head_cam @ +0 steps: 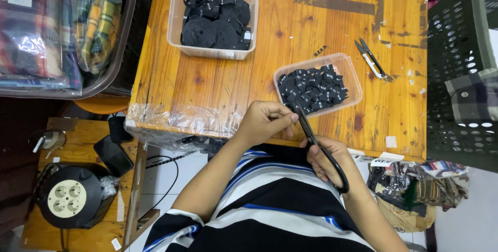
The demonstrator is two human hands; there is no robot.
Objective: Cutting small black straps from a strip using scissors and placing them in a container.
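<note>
Now the person sits at the near edge of the wooden desk (207, 81) and works with both hands just above that edge. The right hand (326, 159) has its fingers through the loops of black scissors (317, 145), grasping them; the blades point to the far side, toward the left hand (263, 121). The left hand has its fingers pinched together at the blade tips, but what is between them is too small to tell.

Just beyond the hands, touching nothing, stands a small clear tray (354, 78) full of cut black labels (311, 91). Farther and more to the left is a bigger clear box (179, 18) with rolls of black label ribbon (215, 18). On the right part of the desk lies 1 small thread snipper (371, 57). Left of the desk, low on a wooden stand, is a black cable reel (70, 196) with 4 sockets, and a dark phone (113, 154) lies near it.
</note>
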